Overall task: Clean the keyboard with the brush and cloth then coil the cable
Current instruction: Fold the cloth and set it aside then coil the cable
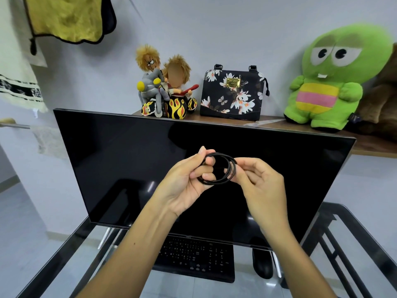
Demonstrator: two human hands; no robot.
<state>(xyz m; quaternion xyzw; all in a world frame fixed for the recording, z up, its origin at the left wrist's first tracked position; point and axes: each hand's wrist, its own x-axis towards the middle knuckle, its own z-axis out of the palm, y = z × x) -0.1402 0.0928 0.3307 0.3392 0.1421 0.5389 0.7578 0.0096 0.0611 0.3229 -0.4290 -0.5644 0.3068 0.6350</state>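
A black cable [223, 180] is wound into a small coil of several loops, held up in front of the dark monitor. My left hand [189, 181] grips the coil's left side, with its fingers curled through the loops. My right hand [261, 179] pinches the coil's right side between thumb and fingers. The black keyboard [197, 258] lies flat on the glass desk below the monitor, partly hidden by my left forearm. No brush or cloth shows on the desk.
A large black monitor [120, 160] stands on the glass desk [71, 250]. A black mouse [263, 265] lies right of the keyboard. The shelf [365, 145] behind carries dolls [165, 87], a floral bag [233, 93] and a green plush [328, 80]. A yellow towel [66, 16] hangs top left.
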